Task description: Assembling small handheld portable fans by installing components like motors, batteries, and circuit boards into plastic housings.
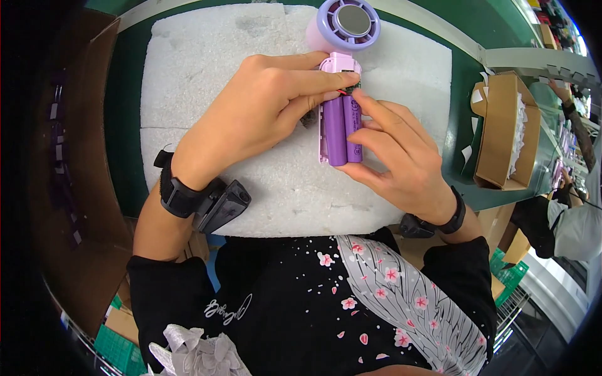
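A handheld fan lies on a white foam pad point(188, 75), its round lilac head point(353, 20) at the far end. The pink handle point(322, 141) is uncovered and points toward me. Two purple cylindrical batteries point(337, 128) sit side by side in it. Above them a bit of green circuit board and a red wire point(342, 93) show, partly hidden by fingers. My left hand point(257, 100) is closed on the handle's upper part, fingertips at the board and wire. My right hand point(404, 156) grips the batteries and handle from the right side.
An open cardboard box point(509, 131) with white pieces inside stands right of the pad on the green table point(128, 125). At left is a large brown carton point(88, 156) with purple items. Black devices point(222, 203) are strapped to both wrists. Another person's arm shows far right.
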The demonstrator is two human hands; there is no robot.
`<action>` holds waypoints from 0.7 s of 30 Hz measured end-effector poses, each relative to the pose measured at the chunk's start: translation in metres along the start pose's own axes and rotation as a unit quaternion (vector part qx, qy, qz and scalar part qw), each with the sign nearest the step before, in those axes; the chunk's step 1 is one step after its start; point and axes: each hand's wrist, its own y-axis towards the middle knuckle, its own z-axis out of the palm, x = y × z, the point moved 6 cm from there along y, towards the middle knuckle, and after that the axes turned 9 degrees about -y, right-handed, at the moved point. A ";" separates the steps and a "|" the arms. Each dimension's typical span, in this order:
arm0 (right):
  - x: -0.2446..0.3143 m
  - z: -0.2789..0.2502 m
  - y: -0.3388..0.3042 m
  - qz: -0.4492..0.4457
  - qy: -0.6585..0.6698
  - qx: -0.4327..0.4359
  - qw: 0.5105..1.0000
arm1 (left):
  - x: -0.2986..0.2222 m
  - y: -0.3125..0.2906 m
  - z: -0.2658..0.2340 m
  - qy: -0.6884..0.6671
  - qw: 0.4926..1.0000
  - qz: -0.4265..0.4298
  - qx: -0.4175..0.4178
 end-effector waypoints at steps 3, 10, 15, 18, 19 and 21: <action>0.001 0.004 -0.003 0.009 -0.002 -0.013 1.000 | 0.002 -0.001 0.000 -0.020 1.000 -0.015 0.004; 0.002 0.006 -0.004 0.047 0.024 -0.026 0.998 | 0.007 -0.003 -0.001 -0.070 0.995 -0.061 0.027; -0.005 0.009 0.000 0.096 0.059 -0.021 0.993 | 0.019 -0.004 0.005 -0.145 0.981 -0.124 0.034; -0.012 0.011 0.005 0.119 0.083 -0.018 0.989 | 0.021 -0.001 0.004 -0.160 0.972 -0.167 0.036; -0.014 0.013 0.007 0.131 0.102 -0.010 0.986 | 0.020 -0.001 0.004 -0.167 0.968 -0.187 0.034; -0.014 0.011 0.009 0.138 0.121 -0.016 0.983 | 0.018 -0.001 0.005 -0.184 0.963 -0.195 0.029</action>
